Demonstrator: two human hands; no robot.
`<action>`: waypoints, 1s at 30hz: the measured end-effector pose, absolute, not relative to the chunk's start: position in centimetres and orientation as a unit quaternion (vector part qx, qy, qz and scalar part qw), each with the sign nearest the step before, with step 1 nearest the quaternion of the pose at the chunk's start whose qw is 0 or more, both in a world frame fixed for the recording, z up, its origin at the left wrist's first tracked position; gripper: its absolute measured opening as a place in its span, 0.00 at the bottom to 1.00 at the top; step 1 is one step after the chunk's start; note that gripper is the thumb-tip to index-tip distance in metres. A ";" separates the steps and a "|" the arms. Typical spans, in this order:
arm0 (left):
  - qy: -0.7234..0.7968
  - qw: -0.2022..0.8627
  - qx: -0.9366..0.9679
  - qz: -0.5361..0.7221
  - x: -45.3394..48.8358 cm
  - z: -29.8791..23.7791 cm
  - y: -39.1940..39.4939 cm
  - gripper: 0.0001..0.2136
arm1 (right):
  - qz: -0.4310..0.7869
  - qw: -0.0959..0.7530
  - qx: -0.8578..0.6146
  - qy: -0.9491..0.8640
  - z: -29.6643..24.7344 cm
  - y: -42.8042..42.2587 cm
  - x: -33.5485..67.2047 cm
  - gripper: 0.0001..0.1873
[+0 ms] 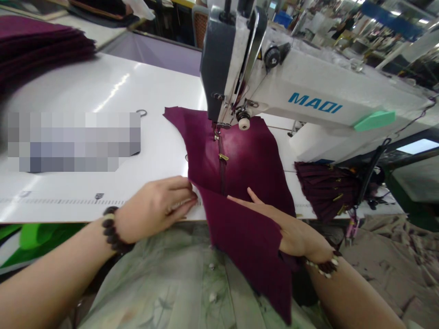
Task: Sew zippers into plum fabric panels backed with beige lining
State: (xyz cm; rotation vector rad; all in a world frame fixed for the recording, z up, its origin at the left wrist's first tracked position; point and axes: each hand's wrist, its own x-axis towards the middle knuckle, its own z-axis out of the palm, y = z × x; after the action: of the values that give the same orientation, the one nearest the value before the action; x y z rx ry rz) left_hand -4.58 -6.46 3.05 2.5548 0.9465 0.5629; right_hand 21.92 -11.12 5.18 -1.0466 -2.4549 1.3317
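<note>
A maroon leather-like panel lies under the needle and presser foot of a sewing machine. Down its middle runs a zipper with a brass pull. At the panel's left edge, my left hand is closed, its fingertips pinching the edge. The near part of the panel folds up and hangs over the table's front edge. My right hand lies with fingers stretched out on the panel, right of the zipper, partly covered by that folded flap.
Stacked maroon pieces lie at the back left of the white table. Maroon pieces with zippers sit to the right, beside pink-handled snips. A blurred-out patch covers something on the left.
</note>
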 end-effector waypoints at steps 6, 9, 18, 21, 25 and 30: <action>0.406 0.075 0.874 0.255 -8.0 6.4 -3.4 0.10 | 0.445 0.084 -0.347 -0.821 5.1 -11.0 21.9 0.26; 0.394 0.046 0.876 0.275 -7.9 7.4 -2.7 0.13 | 0.434 0.089 -0.335 -0.831 5.0 -10.9 21.9 0.26; 0.272 0.186 0.941 0.077 -3.8 8.8 -0.2 0.20 | 0.389 -0.007 -0.322 -0.863 5.4 -10.7 21.2 0.31; 0.248 0.184 0.951 -0.025 -1.5 7.7 -1.2 0.19 | 0.363 -0.025 -0.324 -0.873 5.2 -10.9 20.6 0.34; 0.267 0.124 0.950 -0.100 -0.1 5.9 -3.3 0.34 | 0.358 -0.022 -0.320 -0.877 5.0 -11.1 20.3 0.35; 0.281 0.084 0.951 -0.101 0.0 5.2 -4.3 0.37 | 0.419 -0.014 -0.294 -0.859 5.7 -9.9 21.8 0.42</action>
State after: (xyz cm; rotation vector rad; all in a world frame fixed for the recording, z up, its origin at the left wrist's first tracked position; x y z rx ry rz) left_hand 0.00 -4.30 5.17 2.8368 0.8392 -0.3012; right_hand 21.77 -9.90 5.67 -0.9330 -2.7227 1.3290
